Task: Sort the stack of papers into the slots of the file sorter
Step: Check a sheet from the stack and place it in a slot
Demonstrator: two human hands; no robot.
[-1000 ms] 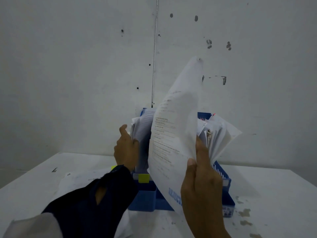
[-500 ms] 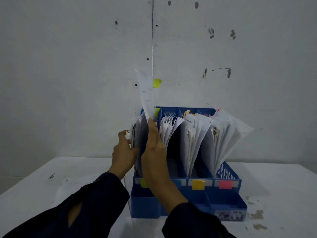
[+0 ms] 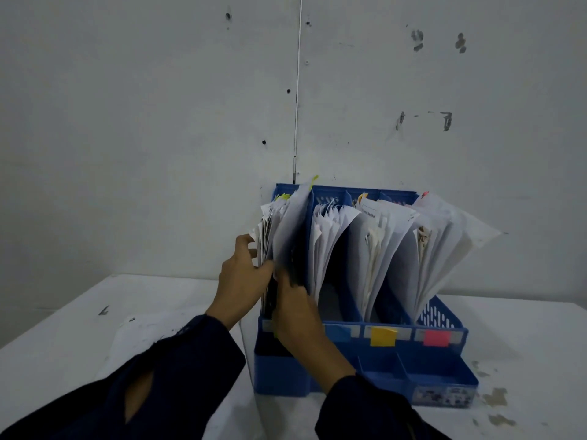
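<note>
Lowered sheet (image 3: 292, 230) now fills file sorter's (image 3: 444, 369) leftmost slot.

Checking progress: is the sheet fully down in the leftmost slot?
Mostly in. The sheet stands upright in the file sorter, its top edge above neighbouring papers; its bottom is hidden.
</note>
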